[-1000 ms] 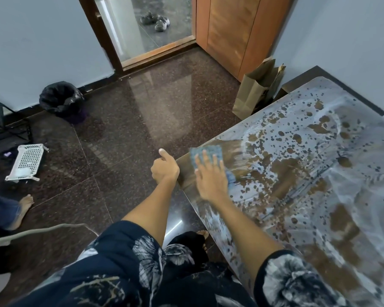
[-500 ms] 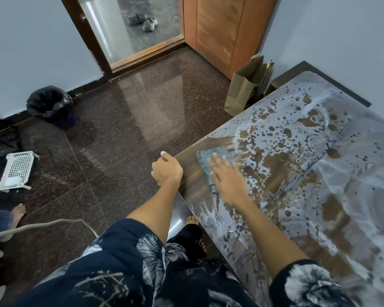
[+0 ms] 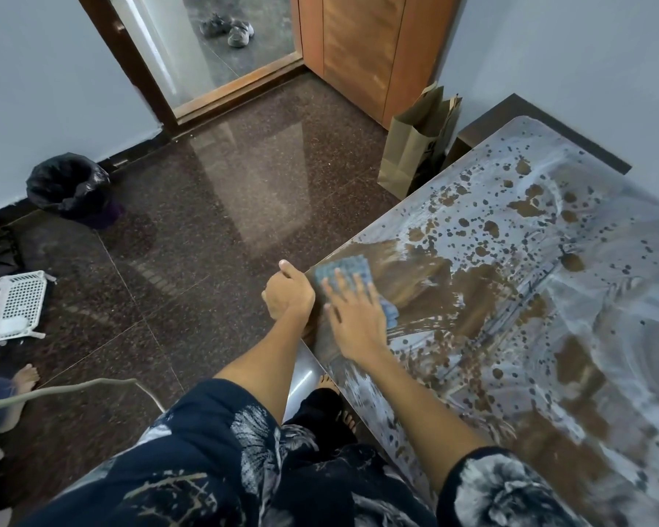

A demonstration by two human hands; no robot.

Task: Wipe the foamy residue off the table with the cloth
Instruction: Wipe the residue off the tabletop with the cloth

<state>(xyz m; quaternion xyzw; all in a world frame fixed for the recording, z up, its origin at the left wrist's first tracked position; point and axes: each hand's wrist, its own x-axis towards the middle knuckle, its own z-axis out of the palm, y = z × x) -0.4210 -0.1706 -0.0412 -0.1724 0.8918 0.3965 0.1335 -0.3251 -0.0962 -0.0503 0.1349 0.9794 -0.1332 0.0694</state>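
One blue cloth (image 3: 349,277) lies flat at the near left corner of the table (image 3: 571,431), and my right hand (image 3: 352,317) presses down on it with straight, spread fingers. White foamy residue (image 3: 605,298) covers most of the tabletop, broken by brown bare patches, the largest just beside the cloth. My left hand (image 3: 287,296) sits at the table's edge, fingers curled, thumb up; whether it grips the edge I cannot tell. On the floor: one paper bag (image 3: 415,146) against the table's far corner, one bin with a black liner (image 3: 69,184), one white basket (image 3: 16,306). Two shoes (image 3: 229,28) lie beyond the doorway.
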